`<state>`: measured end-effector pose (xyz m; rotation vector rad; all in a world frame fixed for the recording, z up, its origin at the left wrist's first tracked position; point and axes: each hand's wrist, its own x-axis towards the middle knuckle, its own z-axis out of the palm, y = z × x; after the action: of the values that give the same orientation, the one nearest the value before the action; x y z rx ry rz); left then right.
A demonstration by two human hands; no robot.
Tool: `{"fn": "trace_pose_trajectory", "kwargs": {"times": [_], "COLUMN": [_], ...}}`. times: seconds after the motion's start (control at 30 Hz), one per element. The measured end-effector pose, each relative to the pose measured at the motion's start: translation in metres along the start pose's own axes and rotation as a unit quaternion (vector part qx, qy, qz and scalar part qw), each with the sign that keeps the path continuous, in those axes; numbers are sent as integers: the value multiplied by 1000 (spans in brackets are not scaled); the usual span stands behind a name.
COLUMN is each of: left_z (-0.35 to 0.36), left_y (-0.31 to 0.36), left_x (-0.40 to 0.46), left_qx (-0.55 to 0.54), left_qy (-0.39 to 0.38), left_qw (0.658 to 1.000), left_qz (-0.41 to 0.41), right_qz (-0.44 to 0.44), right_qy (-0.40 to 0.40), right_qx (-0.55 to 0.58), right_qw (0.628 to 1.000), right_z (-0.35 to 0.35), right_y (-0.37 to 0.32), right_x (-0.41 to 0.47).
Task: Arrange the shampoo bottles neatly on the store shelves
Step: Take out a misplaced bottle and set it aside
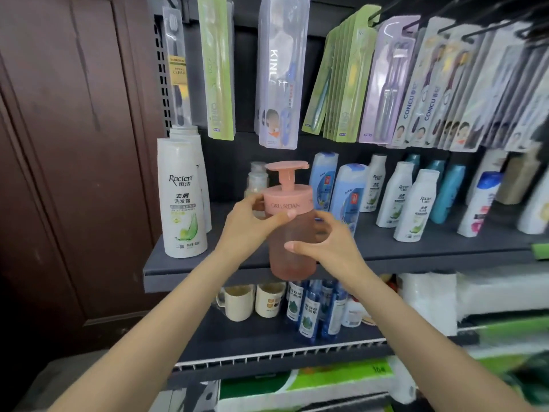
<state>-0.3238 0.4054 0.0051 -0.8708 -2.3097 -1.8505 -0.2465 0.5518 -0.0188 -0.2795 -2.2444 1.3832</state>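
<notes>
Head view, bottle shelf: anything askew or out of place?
Yes. The pink pump bottle is off the dark shelf, held in front of its edge by both hands, left hand and right hand. To the right, a white bottle with blue cap leans out of line.

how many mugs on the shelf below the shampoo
2, side by side at the left end of the lower shelf: a cream mug and a mug with a small picture to its right. More may be hidden behind them.
</notes>
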Motion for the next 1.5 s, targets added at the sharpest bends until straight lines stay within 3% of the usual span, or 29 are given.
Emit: {"fn": "trace_pose_trajectory", "kwargs": {"times": [0.4, 0.83, 1.07, 1.5], "left_z": [153, 439, 574, 836], "left_y": [52, 141, 179, 205], "left_x": [-54, -126, -150, -107], "left_qx": [-63, -183, -227, -236], "left_qy": [-107, -288, -335, -423], "left_qw": [992, 939, 913, 874], "left_qz": [8, -46, -53, -38], "right_qz": [57, 138, 176, 218], "right_qy": [141, 249, 301, 396], "right_qx": [-50, -73, -70, -73], "right_qw": [987, 956, 935, 889], "right_z": [-137, -411, -532, -719], "right_y": [49, 159, 209, 326], "right_x": [-92, -194, -229, -210]}}
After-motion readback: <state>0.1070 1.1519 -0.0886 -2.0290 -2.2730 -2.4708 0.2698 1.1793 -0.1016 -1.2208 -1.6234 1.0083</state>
